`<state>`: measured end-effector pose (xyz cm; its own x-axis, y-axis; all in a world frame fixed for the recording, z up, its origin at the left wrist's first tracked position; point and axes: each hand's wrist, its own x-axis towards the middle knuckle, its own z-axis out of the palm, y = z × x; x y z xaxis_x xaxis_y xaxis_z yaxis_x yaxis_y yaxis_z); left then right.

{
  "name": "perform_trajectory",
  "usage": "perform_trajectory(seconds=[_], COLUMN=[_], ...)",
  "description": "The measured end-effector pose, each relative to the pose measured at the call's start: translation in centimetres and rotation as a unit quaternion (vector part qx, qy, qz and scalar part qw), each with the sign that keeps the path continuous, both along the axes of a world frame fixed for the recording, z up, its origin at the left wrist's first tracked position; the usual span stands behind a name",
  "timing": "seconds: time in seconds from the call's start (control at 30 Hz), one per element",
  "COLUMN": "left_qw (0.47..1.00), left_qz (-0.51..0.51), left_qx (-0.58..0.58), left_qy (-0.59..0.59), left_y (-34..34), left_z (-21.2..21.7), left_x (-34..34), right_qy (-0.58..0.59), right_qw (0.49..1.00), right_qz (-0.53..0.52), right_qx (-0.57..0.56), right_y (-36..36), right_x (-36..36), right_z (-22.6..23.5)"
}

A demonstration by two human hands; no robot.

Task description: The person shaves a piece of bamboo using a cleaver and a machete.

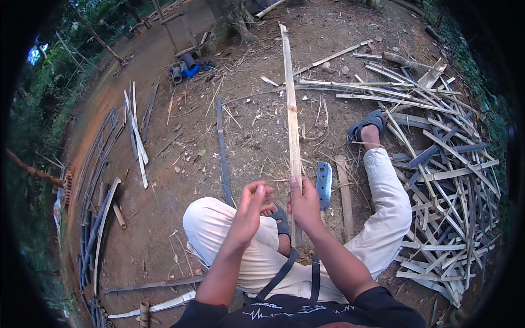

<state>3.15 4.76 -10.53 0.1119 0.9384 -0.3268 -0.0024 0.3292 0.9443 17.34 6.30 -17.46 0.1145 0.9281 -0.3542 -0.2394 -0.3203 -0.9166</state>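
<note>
A long, pale split bamboo strip (292, 117) runs away from my lap, its far end pointing toward the tree. My right hand (304, 203) is wrapped round its near part, thumb on top. Left of the strip, my left hand (253, 210) is raised with its fingers loosely curved and apart, and nothing shows in it. Just right of my right hand, a broad metal blade (324, 185) with several holes lies on the ground. Beside that blade is a flat brown slat (345, 191). A dark strip (223, 147) lies on the soil to the left.
A large tangled heap of split bamboo (443, 191) covers the right side, close to my sandalled foot (367, 128). More strips (136, 131) and dark poles (90, 240) lie at the left. Bamboo tubes with blue cloth (190, 70) sit near the tree trunk (227, 22).
</note>
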Motion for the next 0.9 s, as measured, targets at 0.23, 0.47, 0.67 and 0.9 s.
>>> perform_trajectory(seconds=[0.23, 0.47, 0.67, 0.9], left_qw=[0.976, 0.990, 0.943, 0.932], left_qz=[-0.039, 0.021, 0.003, 0.169], left_qx=[-0.190, -0.138, 0.127, 0.245], left_qy=[-0.096, 0.018, 0.306, 0.209], left_y=[-7.2, -7.6, -7.7, -7.8], left_z=[-3.0, -2.2, 0.2, 5.0], left_x=[0.8, -0.6, -0.2, -2.7], right_qy=[0.040, 0.148, 0.164, 0.137], right_qw=[0.993, 0.980, 0.978, 0.983], right_qz=[-0.103, -0.115, -0.110, -0.099], right_qx=[-0.048, -0.071, -0.071, -0.070], right_y=[1.1, 2.1, 2.4, 3.0], right_x=[-2.2, -3.7, -3.5, -0.3], right_z=[-5.4, -3.1, -1.5, -2.0])
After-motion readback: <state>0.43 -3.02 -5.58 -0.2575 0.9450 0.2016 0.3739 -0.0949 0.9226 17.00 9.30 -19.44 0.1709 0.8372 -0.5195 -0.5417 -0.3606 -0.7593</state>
